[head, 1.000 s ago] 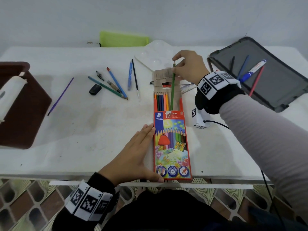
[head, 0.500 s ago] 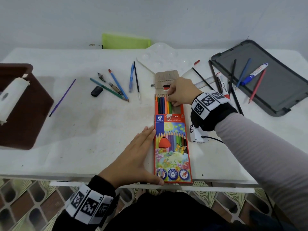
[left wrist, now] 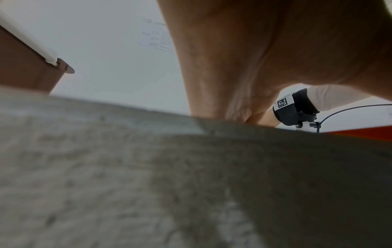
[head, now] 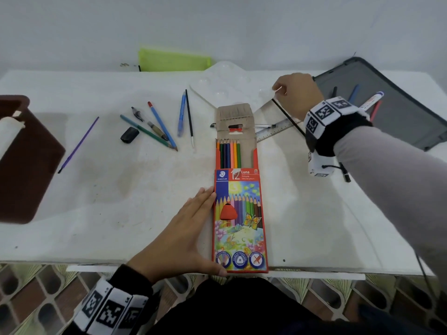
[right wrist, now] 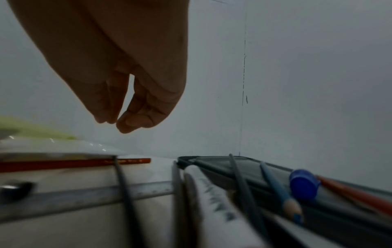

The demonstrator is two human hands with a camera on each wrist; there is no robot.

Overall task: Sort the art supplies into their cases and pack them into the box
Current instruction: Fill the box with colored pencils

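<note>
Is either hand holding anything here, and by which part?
No. Right hand hovers empty above the red pencil; left hand rests flat against the coloured-pencil box.

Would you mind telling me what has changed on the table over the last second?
The right hand slid the green pencil down into the coloured pencil box, let go, and then moved back and to the right, above the red pencil; its fingers hang curled and hold nothing. The left hand stayed flat against the box's left edge, and the box did not move.

Head looks down — wrists table-level.
</note>
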